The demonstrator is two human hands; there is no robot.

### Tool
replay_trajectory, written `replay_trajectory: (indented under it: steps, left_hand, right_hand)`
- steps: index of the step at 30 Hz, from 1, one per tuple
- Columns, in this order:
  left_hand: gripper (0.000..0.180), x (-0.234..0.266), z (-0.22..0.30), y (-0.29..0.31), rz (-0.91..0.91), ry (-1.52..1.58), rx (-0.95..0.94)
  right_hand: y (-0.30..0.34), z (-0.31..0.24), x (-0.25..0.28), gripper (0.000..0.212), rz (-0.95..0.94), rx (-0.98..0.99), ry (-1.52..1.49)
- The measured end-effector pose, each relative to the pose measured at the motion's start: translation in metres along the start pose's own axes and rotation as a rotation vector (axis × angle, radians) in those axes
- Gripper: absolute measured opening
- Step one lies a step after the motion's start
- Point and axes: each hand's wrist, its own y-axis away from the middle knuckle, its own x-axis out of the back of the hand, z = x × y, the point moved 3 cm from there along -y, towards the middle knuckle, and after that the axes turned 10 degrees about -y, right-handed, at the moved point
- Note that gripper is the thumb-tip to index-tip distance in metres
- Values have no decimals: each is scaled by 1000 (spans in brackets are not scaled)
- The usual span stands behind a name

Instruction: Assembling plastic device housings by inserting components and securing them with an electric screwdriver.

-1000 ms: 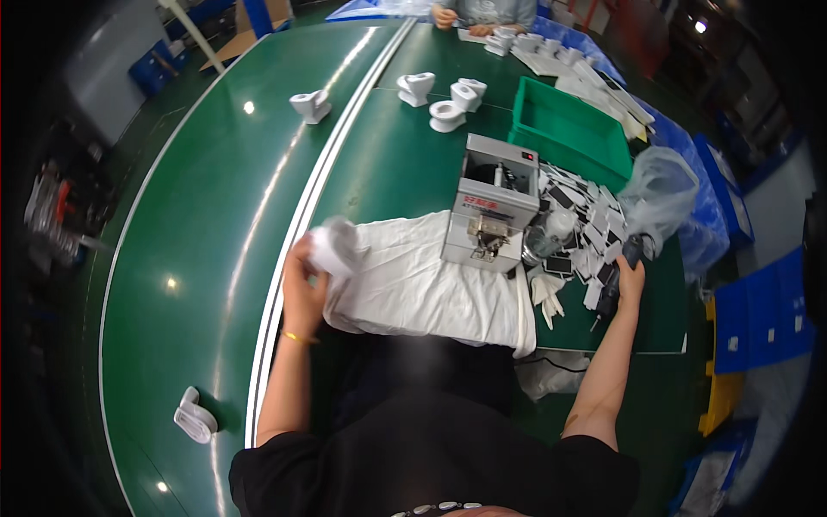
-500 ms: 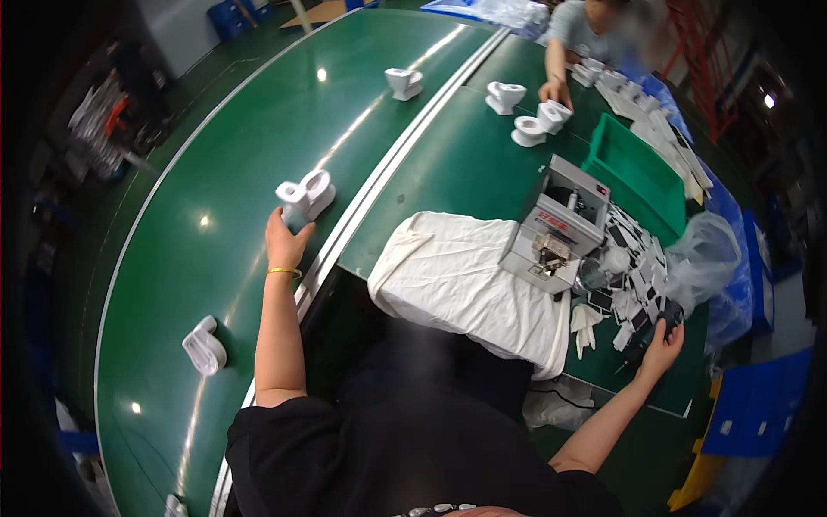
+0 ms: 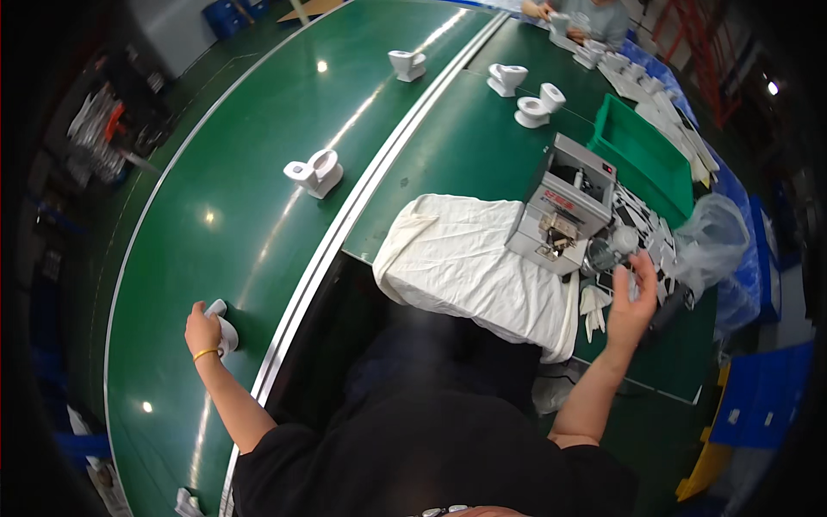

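On the green belt to the left, my left hand (image 3: 202, 331) closes around one end of a small white toilet-shaped piece (image 3: 228, 336), hiding part of it. My right hand (image 3: 635, 297) is raised with fingers apart beside a clear jar (image 3: 600, 256) with a round whitish top. Nothing shows in its grasp. Below that hand lies a dark tool (image 3: 672, 312), partly hidden. Another toilet-shaped piece (image 3: 314, 174) stands farther up the belt.
A grey machine (image 3: 560, 211) stands beside a white cloth (image 3: 474, 267). Behind it are a green bin (image 3: 646, 164) and black-and-white strips. More toilet-shaped pieces (image 3: 506, 79) stand far off, where another person (image 3: 594, 21) holds one. White rails (image 3: 349, 215) edge the belt.
My left hand has let go of the upper toilet-shaped piece and moved down the belt to another. My right hand has left the dark tool for the jar. The other person has lifted a piece.
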Motion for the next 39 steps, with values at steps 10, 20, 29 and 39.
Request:
replay_trajectory:
  steps: [10,20,29,39]
  left_hand:
    - [45,43,291,143,-821,1794,-687]
    - [93,60,365,290,-102,1016,-1644]
    - [105,27,373,289,-658,1090,-1647]
    - [125,20,377,285,-1014,1351,-1506]
  right_hand:
    - [81,-93,-102,70,-551,380,-248]
    - [73,-46,-33,48,-414,-518,-693]
    - [18,7,18,17,-188,-145,263]
    - [1,80,31,29,-327,-3,784]
